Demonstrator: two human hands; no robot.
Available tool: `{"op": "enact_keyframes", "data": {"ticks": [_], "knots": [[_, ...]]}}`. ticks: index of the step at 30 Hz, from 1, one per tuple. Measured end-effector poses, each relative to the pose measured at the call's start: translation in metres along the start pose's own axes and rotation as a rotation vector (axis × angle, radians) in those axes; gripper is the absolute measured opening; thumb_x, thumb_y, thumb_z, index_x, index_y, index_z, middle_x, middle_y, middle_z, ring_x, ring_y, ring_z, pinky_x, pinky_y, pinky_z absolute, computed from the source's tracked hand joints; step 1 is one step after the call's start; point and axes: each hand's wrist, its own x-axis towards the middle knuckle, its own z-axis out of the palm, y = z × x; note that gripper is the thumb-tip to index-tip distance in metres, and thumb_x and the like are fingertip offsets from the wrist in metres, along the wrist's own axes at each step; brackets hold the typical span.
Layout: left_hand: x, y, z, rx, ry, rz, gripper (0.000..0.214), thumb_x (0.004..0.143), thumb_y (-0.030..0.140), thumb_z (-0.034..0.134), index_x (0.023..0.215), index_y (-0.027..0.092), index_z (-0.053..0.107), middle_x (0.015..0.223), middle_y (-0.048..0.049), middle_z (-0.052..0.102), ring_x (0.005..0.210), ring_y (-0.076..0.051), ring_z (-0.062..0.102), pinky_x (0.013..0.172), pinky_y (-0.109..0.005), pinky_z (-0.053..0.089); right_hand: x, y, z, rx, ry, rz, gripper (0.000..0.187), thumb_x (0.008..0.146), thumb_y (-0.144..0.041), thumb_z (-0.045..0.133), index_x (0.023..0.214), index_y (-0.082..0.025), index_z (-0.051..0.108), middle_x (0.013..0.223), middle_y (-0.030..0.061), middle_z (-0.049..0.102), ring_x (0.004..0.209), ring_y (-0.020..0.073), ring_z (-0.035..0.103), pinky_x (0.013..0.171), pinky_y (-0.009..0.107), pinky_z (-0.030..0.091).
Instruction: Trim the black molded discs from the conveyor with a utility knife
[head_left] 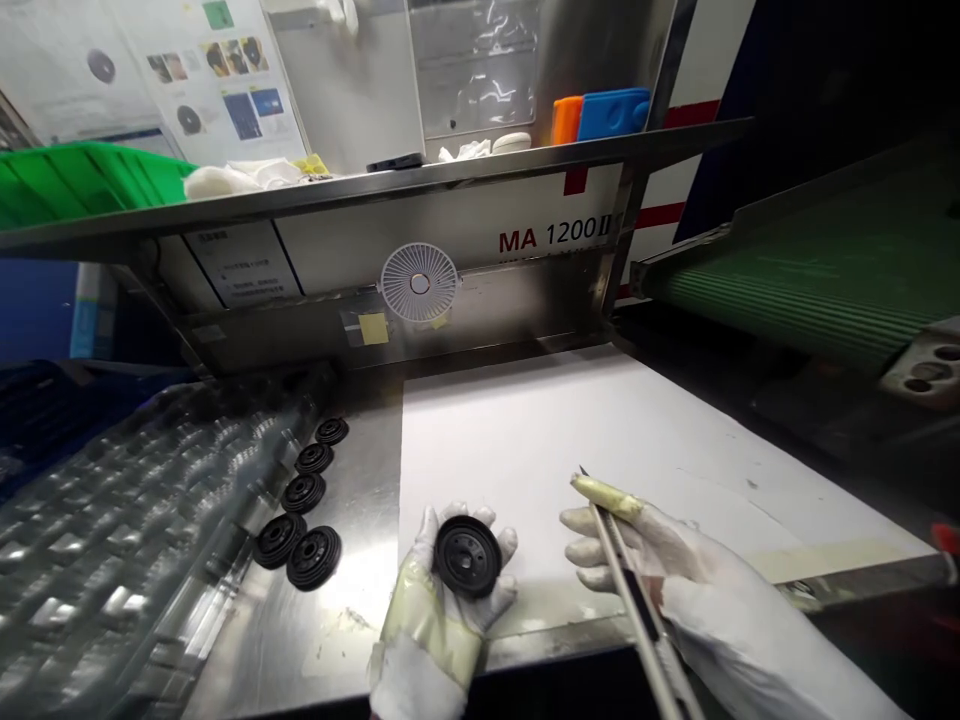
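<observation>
Now, the gloved left hand (pixel 442 610) cups a black moulded disc (pixel 461 557) near the steel table's front edge (pixel 300 640); the right hand (pixel 645 550) pinches a utility knife (pixel 634 590), whose bare tip (pixel 582 470) could cut the other hand if it slips.

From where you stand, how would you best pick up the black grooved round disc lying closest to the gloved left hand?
Pinch its grooved rim from above, on the side toward that hand: it lies flat on the steel counter, and the grooves offer purchase.

matt black rubbery discs (pixel 313 558) on brushed stainless bench (pixel 352 470), glossy clear plastic tray (pixel 127 520) far left, smooth white paper sheet (pixel 570 430) center-right
</observation>
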Motion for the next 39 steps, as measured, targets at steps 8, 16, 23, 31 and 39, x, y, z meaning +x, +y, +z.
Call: {"op": "enact_keyframes", "data": {"ticks": [8,16,23,31,39], "knots": [[-0.023,0.002,0.005,0.059,-0.171,-0.172,0.043,0.083,0.034,0.047,0.123,0.019,0.041,0.108,-0.0123,0.059,0.087,-0.032,0.061,0.059,-0.038,0.052,-0.009,-0.018,0.017,-0.162,-0.045,0.038,0.027,0.069,-0.042,0.071,0.079,-0.016,0.071,0.065,0.0061,0.063,0.069,0.0207,0.062,0.072,0.034,0.052],[-0.037,-0.008,0.008,0.151,-0.230,-0.196,0.043,0.084,0.048,0.037,0.108,0.014,0.048,0.089,-0.0123,0.062,0.074,-0.028,0.062,0.057,-0.040,0.052,-0.010,-0.027,0.047,-0.169,-0.195,0.196,0.025,0.067,-0.034,0.074,0.082,-0.014,0.068,0.075,0.0054,0.068,0.070,0.0200,0.064,0.064,0.028,0.053],[-0.031,-0.020,0.000,0.213,-0.153,-0.194,0.052,0.080,0.059,0.033,0.088,0.013,0.056,0.049,-0.0088,0.056,0.034,-0.014,0.046,0.031,-0.019,0.024,-0.001,-0.006,0.048,-0.232,-0.262,0.276,0.040,0.068,-0.049,0.069,0.068,-0.010,0.061,0.057,0.0048,0.060,0.049,0.0145,0.058,0.040,0.019,0.036],[-0.032,-0.027,0.003,0.174,-0.179,-0.139,0.055,0.079,0.058,0.035,0.073,0.009,0.061,0.052,-0.0099,0.058,0.042,-0.016,0.051,0.036,-0.023,0.030,-0.013,-0.006,0.061,-0.102,-0.302,0.373,0.043,0.078,-0.047,0.061,0.054,-0.012,0.054,0.052,0.0062,0.058,0.054,0.0134,0.057,0.054,0.021,0.039],[-0.035,-0.031,0.006,0.136,-0.190,-0.103,0.052,0.081,0.053,0.036,0.083,0.007,0.062,0.048,-0.0077,0.056,0.041,-0.016,0.050,0.036,-0.024,0.033,-0.018,-0.008,0.064,0.116,-0.249,0.494,0.048,0.068,-0.055,0.067,0.046,-0.015,0.050,0.053,0.0045,0.055,0.060,0.0209,0.061,0.070,0.033,0.046]]}}
